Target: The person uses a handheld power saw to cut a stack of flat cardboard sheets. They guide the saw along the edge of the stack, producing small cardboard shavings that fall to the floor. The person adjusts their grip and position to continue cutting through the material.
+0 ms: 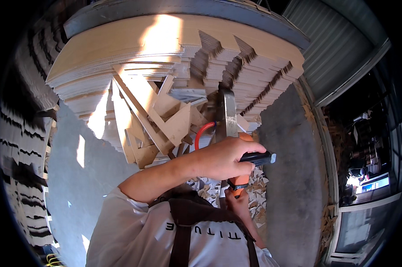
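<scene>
My left hand reaches across my front and is closed around the black side handle of an orange power tool with a long flat metal bar. Lower down, close to my body, my right hand is wrapped around the tool's rear grip. The bar points away from me, its far end against the notched edge of a tall stack of cut cardboard sheets. Left of the bar, a red hose curves. Loose angular cardboard offcuts hang and lean at the stack's near side.
Small cardboard scraps lie heaped on the grey floor below the tool. More stacked cardboard stands at the left. A grey metal beam runs behind the stack. At the right are a metal-framed wall and a window panel.
</scene>
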`<move>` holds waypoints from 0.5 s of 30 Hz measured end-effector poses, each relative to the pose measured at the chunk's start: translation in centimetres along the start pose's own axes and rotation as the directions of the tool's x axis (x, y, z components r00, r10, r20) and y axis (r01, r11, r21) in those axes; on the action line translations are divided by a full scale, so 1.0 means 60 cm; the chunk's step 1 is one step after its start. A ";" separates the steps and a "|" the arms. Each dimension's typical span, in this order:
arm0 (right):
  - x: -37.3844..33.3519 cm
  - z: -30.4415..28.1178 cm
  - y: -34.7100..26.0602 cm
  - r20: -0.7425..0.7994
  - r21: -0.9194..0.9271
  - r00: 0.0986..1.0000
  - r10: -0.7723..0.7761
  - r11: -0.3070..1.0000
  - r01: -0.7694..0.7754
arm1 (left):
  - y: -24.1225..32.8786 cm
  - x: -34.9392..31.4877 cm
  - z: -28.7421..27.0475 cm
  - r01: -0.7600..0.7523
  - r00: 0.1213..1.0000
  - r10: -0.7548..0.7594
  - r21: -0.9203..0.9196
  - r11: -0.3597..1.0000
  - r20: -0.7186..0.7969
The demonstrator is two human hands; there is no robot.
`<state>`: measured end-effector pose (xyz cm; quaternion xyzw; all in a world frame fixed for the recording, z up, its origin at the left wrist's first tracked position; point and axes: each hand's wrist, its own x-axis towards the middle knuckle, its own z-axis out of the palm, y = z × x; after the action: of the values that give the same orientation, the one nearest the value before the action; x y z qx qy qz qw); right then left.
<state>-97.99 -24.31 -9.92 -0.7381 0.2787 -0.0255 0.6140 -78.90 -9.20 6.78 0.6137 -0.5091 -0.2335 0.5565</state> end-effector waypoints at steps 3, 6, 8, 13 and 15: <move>-0.007 0.002 0.009 -0.045 -0.016 0.999 -0.027 1.000 0.026 | -0.018 -0.005 0.019 -0.031 0.999 0.032 0.032 0.999 -0.024; -0.028 -0.021 0.008 -0.001 -0.070 0.999 -0.039 0.997 0.038 | 0.037 -0.028 0.028 -0.001 1.000 0.001 0.034 0.999 -0.005; -0.034 -0.019 -0.007 0.025 -0.071 0.986 -0.163 0.984 0.165 | 0.053 -0.046 0.034 -0.038 0.999 0.038 0.025 0.999 0.010; -0.016 0.011 -0.049 0.010 -0.074 0.978 -0.206 0.976 0.206 | 0.108 -0.080 0.004 -0.017 1.000 0.017 0.096 0.995 0.001; -0.010 0.022 -0.063 0.050 -0.092 0.985 -0.164 0.982 0.168 | 0.107 -0.085 -0.008 -0.010 0.999 0.015 0.159 0.987 -0.032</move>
<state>-96.56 -22.53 -6.57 -0.7876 0.2041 -0.0476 0.5794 -82.75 -3.58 11.41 0.6568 -0.5206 -0.1784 0.5156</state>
